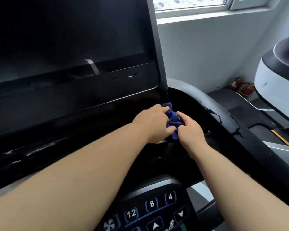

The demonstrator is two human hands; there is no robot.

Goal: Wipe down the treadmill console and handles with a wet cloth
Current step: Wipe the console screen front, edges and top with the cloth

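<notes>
Fingers: both sets are clenched on the blue cloth (pixel 173 120). The left hand (pixel 151 124) covers it from the screen side with the thumb tucked under, and the right hand (pixel 190 130) pinches its near-right edge.
Cloth: bunched into a wad between the two hands, with one tip poking up past the left fingertips toward the bottom right corner of the screen (pixel 65 39).
Where it sits: over the dark recess of the console (pixel 73 114), just right of the screen. I cannot tell from here whether it presses on the surface or is lifted off.
Key relation: the wad's long axis runs from the screen corner back toward me, in the gap between the palms. The left hand is nearer the screen and glossy ledge; the right hand is nearer the handrail (pixel 198 92).
Step, as I judge it: gathering or squeezing the cloth rather than a stroke across a panel.
Next move calls for: one hand to take the wad alone. Going left to the screen suits the left hand; going right to the rail suits the right.
Left to do, by my reading: the keypad (pixel 155 207) at the near edge, and the rail, whose covering looks cracked.
Risk: water from a wet cloth near the small ports (pixel 131 76) under the screen.
</notes>
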